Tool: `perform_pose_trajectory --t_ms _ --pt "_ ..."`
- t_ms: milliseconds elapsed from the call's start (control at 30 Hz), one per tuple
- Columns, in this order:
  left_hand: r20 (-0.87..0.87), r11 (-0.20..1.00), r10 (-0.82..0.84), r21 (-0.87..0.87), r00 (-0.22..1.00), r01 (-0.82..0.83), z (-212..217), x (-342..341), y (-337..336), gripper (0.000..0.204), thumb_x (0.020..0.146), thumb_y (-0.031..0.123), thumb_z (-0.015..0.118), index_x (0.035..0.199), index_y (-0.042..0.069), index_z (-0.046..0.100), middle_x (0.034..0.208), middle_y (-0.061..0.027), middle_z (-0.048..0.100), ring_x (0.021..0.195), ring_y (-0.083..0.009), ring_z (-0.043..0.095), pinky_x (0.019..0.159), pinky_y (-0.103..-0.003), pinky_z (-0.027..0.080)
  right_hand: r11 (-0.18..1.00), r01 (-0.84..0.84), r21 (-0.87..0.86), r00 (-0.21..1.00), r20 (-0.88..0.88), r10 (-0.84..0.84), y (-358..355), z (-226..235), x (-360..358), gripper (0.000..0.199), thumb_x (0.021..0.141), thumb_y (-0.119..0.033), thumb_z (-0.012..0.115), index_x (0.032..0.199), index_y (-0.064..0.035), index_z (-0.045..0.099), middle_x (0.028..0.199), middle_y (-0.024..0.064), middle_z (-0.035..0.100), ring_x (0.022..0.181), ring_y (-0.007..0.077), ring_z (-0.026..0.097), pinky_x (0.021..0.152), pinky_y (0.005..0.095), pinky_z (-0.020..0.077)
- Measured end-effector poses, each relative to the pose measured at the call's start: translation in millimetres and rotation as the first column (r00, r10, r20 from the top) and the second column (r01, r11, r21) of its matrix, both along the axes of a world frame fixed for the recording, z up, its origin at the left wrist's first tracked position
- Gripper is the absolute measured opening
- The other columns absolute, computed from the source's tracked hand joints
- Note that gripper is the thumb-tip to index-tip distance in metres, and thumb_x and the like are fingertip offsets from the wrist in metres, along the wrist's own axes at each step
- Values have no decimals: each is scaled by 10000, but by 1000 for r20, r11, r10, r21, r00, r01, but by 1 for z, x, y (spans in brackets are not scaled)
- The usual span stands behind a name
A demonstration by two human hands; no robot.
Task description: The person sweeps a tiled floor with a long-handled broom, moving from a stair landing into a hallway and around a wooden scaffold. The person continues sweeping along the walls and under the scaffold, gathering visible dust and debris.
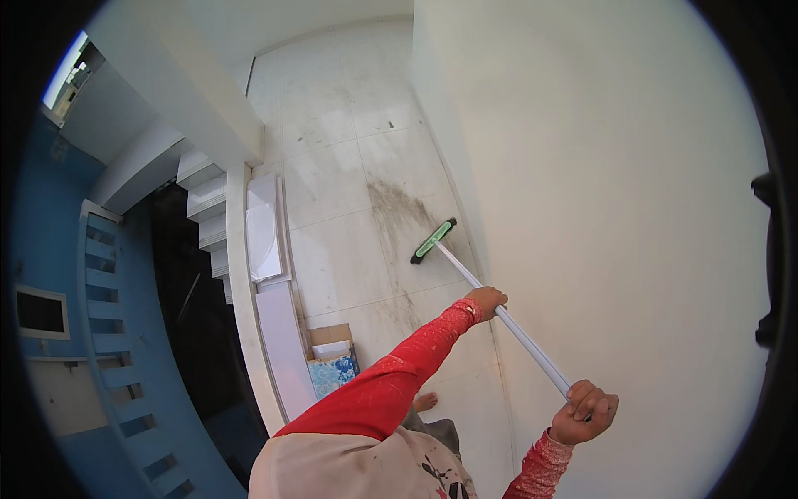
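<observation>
A push broom (524, 339) with a pale handle runs diagonally across the view. Its green head (434, 239) with dark bristles rests on the white tiled floor, close to the foot of the right wall. My left hand (486, 303) is closed around the middle of the handle. Nearer the handle's top end, my right hand (585, 412) grips it with curled fingers. A dark smear of dirt (395, 204) spreads over the tiles just beyond the broom head, with fainter grime around it.
A cream wall (615, 191) rises along the right. On the left, white panels (264, 241) and a cardboard box (332, 333) with a blue patterned item (334, 374) line a low ledge. Past the ledge lie a dark drop, steps (208, 200) and a blue railing (101, 324). My bare foot (426, 402) shows below.
</observation>
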State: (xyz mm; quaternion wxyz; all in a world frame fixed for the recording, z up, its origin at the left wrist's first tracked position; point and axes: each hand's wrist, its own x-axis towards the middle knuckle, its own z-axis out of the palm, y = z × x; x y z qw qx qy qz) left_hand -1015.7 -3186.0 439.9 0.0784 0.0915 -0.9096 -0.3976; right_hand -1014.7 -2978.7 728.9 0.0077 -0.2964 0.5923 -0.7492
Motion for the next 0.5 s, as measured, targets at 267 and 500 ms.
perform_pose_trajectory --t_ms 267,500 --pt "-236 999 27 -16 971 -32 87 39 -24 205 790 288 716 848 100 657 766 -122 668 785 -344 652 747 -448 525 805 -453 -382 882 -58 468 1 97 -50 251 909 -284 500 868 -38 532 584 -15 361 418 88 323 511 271 343" --pt "-17 605 783 255 622 -755 85 45 74 360 925 358 616 698 82 573 667 -144 594 675 -358 599 619 -461 466 549 -816 -182 572 -114 812 -111 118 -118 159 966 -164 454 963 -44 559 513 -35 308 426 79 302 533 258 352"
